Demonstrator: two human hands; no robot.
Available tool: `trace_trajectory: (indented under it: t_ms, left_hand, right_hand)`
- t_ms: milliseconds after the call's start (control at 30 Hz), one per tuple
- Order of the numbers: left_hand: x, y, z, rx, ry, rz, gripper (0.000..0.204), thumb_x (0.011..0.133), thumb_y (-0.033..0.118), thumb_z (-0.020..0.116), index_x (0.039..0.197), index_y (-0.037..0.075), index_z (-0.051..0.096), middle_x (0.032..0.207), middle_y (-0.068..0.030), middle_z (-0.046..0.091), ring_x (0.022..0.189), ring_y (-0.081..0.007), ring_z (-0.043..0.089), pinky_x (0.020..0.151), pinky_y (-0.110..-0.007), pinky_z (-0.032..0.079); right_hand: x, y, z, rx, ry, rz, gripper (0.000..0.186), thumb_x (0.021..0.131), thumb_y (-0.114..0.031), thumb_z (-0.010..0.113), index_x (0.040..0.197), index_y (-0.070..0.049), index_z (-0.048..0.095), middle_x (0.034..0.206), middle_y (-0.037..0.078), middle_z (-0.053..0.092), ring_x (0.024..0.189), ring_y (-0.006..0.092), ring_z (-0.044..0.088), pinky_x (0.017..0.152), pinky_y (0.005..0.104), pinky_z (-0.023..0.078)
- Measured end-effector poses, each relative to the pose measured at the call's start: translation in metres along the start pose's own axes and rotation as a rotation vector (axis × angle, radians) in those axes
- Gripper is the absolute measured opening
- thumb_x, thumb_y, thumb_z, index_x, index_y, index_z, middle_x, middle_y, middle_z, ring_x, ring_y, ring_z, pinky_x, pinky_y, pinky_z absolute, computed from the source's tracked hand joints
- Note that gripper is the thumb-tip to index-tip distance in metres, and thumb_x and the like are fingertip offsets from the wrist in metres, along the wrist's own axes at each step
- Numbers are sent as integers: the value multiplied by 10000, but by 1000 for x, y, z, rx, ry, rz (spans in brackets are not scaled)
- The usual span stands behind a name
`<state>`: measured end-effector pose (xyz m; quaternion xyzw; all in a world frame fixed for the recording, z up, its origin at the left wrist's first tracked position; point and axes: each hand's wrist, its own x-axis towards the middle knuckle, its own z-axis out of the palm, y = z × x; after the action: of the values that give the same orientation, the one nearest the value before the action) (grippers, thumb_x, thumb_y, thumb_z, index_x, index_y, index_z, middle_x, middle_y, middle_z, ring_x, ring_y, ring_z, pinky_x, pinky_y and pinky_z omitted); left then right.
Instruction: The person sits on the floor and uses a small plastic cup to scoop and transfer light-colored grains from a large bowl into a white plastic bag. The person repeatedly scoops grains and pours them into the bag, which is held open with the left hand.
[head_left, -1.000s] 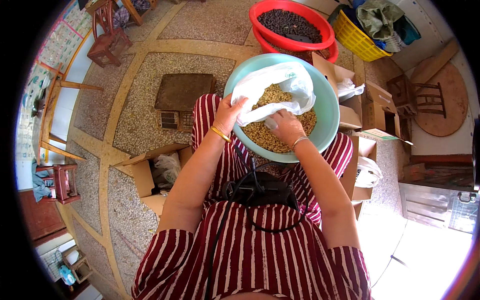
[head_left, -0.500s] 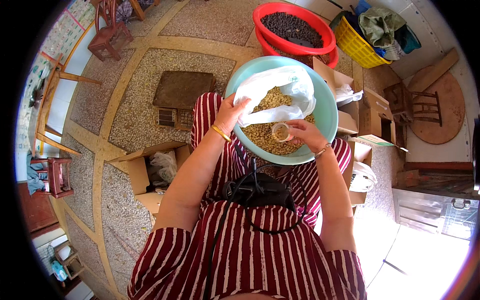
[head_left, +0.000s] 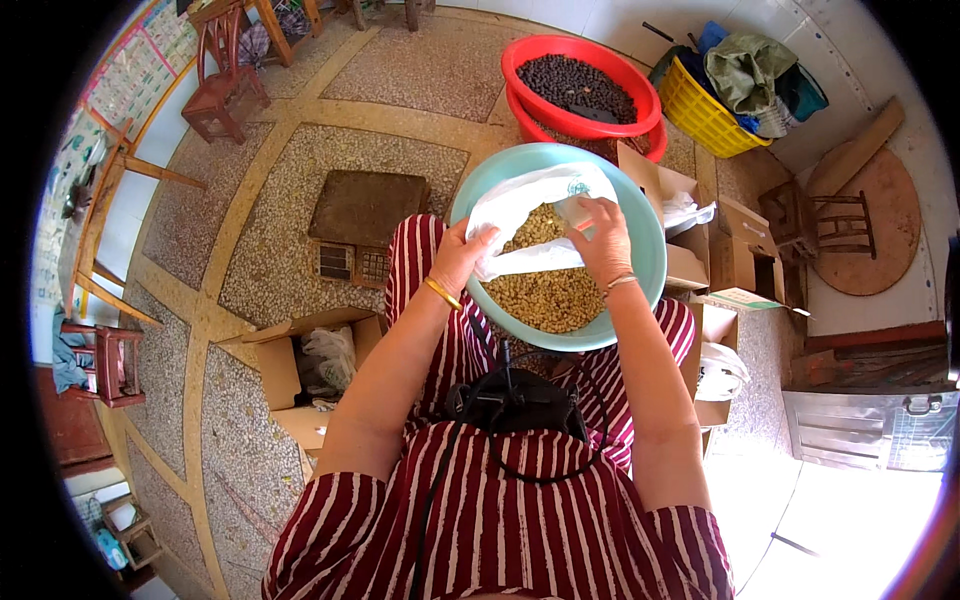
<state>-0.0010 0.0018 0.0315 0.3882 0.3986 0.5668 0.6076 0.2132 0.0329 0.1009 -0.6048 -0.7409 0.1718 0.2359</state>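
Note:
A pale blue basin (head_left: pixel 652 240) sits at my knees, with a layer of yellowish beans or kernels (head_left: pixel 545 305) in it. My left hand (head_left: pixel 462 250) is closed on the left rim of a white plastic bag (head_left: pixel 525 190), holding its mouth open above the basin. More of the kernels show through the bag's opening. My right hand (head_left: pixel 603 245) is at the right side of that opening, fingers bent around a small clear cup (head_left: pixel 571 211), which appears tipped inward and is mostly hidden by the fingers and bag.
Beyond the basin stand stacked red basins (head_left: pixel 645 95), the upper one holding dark round pieces. A yellow basket (head_left: pixel 705 118) with cloths is at the far right. Open cardboard boxes (head_left: pixel 740 245) stand right of the basin, another box (head_left: pixel 280 365) at my left. A low dark stool (head_left: pixel 368 205) is ahead left.
My right hand has lifted the cup from over the kernels, up and forward to the bag's mouth, and turned it over. My left hand keeps its hold on the bag.

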Motion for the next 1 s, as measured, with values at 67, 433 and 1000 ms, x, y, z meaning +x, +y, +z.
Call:
trace_trajectory:
  t_ms: [67, 433, 1000]
  left_hand:
    - [0, 1, 1, 18, -5, -20, 342, 764, 223, 668, 1017, 10, 580, 878, -25, 600, 756, -90, 552, 668, -238, 460]
    - [0, 2, 5, 53, 18, -36, 339, 765, 218, 668, 1020, 10, 586, 874, -27, 604, 744, -90, 550, 663, -233, 459]
    - [3, -6, 4, 86, 8, 58, 282, 787, 231, 643, 946, 4, 593, 792, -17, 605, 661, -67, 542, 587, -217, 449]
  right_hand:
    - [4, -7, 3, -113, -6, -45, 459, 640, -116, 684, 1076, -99, 539, 1117, 135, 489, 1039, 324, 461, 886, 397, 395]
    - [-15, 19, 8, 133, 338, -154, 439, 653, -87, 702, 1064, -98, 550, 1083, 99, 503, 968, 262, 507, 816, 338, 445]
    - [-66, 60, 42, -335, -379, -74, 230, 751, -260, 561, 928, -129, 629, 1001, 69, 543, 980, 280, 490, 866, 384, 413]
